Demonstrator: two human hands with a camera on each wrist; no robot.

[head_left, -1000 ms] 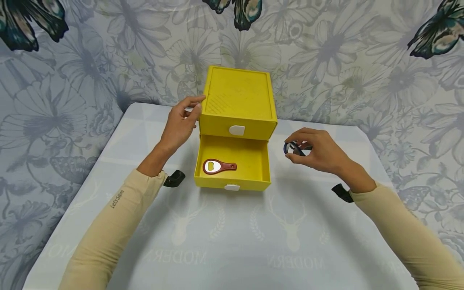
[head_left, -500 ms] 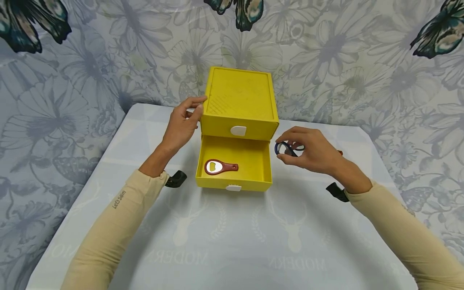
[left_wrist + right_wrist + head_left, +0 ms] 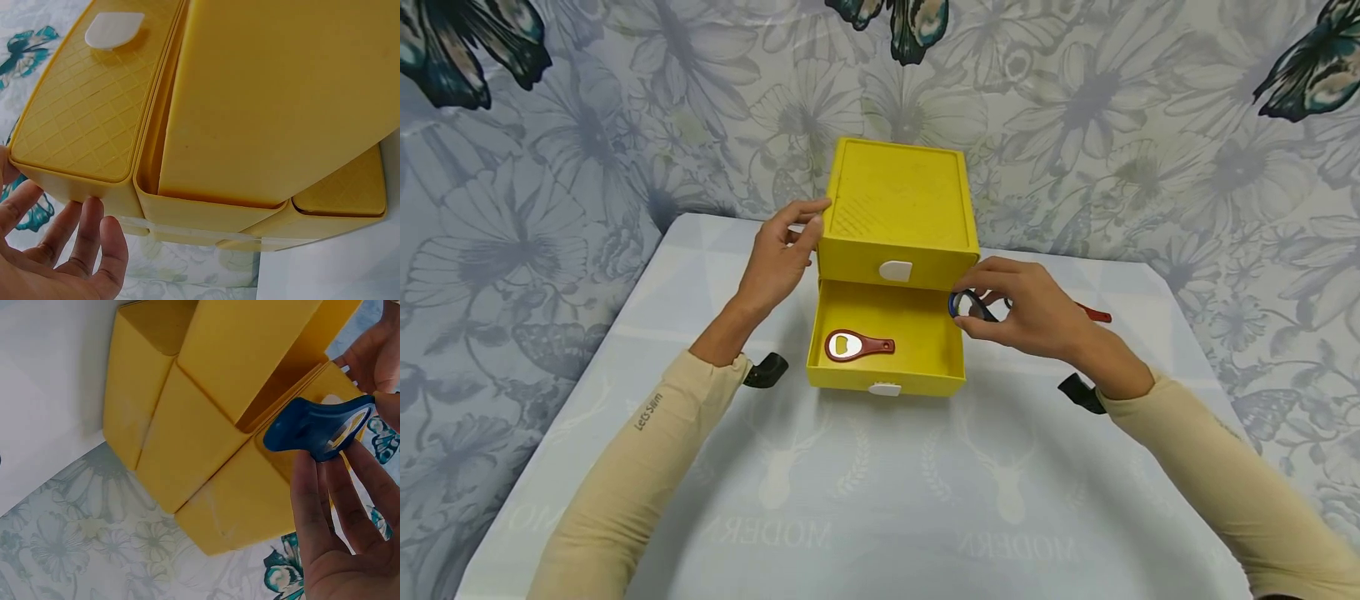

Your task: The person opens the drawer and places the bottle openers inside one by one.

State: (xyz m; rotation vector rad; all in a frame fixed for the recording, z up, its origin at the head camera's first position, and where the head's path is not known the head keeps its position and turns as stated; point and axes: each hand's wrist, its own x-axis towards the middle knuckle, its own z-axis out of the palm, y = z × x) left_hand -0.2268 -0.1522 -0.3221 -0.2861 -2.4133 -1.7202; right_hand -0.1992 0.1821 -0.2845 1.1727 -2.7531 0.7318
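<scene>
The drawer unit (image 3: 898,196) is coloured yellow, its upper front (image 3: 78,106) patterned with a diamond grid, its handles (image 3: 895,271) white; dark blue is shown by the held item (image 3: 292,426); the bottle opener (image 3: 877,345) is edged in dark red around a whitish plate (image 3: 855,343); the sleeves (image 3: 632,475) are coloured beige; the pale table cover (image 3: 917,554) is printed with faint deer heads (image 3: 776,483) and leaf sprays (image 3: 853,462); the grey-white backdrop (image 3: 730,108) is patterned with flowers (image 3: 1090,92) and teal-black butterflies (image 3: 917,33).

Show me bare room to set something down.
Bare: the table in front of the open drawer, between the sleeves; the drawer floor right of the red opener. Crowded: the drawer's right edge, by the right hand and blue opener.
</scene>
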